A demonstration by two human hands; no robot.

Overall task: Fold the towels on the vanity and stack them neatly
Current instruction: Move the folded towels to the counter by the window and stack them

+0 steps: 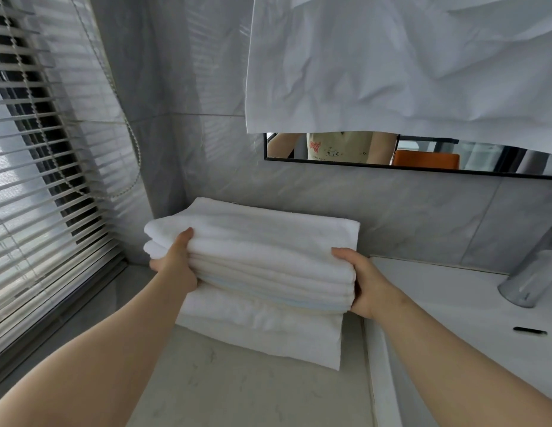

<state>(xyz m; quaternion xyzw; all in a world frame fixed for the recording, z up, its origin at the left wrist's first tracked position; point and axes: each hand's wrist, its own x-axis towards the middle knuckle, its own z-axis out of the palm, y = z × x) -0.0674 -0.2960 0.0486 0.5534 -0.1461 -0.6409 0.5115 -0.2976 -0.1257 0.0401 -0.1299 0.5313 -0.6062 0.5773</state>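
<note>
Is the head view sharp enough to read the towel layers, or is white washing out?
Head view: blinds stripe the tiled wall with light; the towel stack is bright, upper folds blending, front edges separable; wide-angle bends the mirror; faucet looks soft.

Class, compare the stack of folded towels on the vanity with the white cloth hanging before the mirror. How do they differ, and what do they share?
The towel stack lies folded in layers on the vanity counter; the hanging cloth hangs spread flat before the mirror. The stack looks thick and plush; the cloth thin and creased. The left hand and right hand grip the stack; neither touches the cloth. Both are white fabric.
</note>
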